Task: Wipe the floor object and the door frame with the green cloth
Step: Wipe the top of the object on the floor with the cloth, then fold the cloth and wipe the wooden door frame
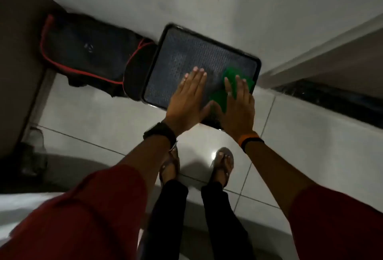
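A dark rectangular floor object (186, 56) with a grey mesh top and a black rounded rim stands against the white wall. My left hand (187, 98) lies flat on its near part, fingers together, holding nothing. My right hand (238, 106) presses the green cloth (230, 75) flat on the object's near right corner; the cloth shows beyond the fingertips and beside the thumb. The door frame (310, 56) runs diagonally at the right, just past that corner.
A black bag with red piping (87, 50) lies on the floor left of the object, touching it. A dark threshold strip (331, 102) runs below the door frame. My sandalled feet (196, 168) stand on glossy light tiles. A brown surface rises at far left.
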Action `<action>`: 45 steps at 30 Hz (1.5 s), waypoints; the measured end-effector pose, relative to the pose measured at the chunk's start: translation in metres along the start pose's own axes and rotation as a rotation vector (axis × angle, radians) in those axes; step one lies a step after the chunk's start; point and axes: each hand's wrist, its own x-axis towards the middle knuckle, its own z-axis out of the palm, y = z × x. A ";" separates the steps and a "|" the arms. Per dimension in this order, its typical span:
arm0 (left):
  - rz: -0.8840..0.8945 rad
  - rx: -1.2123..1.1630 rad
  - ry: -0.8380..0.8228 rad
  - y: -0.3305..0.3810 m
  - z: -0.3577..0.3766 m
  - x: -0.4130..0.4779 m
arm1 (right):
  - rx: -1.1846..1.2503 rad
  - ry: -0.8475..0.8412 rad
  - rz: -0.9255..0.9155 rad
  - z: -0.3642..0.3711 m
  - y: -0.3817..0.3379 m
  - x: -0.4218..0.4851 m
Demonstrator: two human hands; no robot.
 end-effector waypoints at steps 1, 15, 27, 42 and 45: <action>-0.014 0.003 0.018 -0.006 0.016 0.004 | -0.024 -0.002 0.012 0.016 0.004 0.006; -0.022 0.018 -0.016 -0.009 0.026 0.012 | 0.213 0.175 0.079 0.023 0.007 0.031; 0.211 0.077 0.555 0.157 -0.315 0.021 | 0.294 0.838 -0.108 -0.323 -0.063 -0.065; 0.662 0.166 1.259 0.424 -0.787 0.025 | 0.056 1.934 -0.547 -0.845 -0.148 -0.157; 0.744 0.116 1.346 0.481 -0.828 0.028 | -0.073 2.077 -0.489 -0.912 -0.135 -0.182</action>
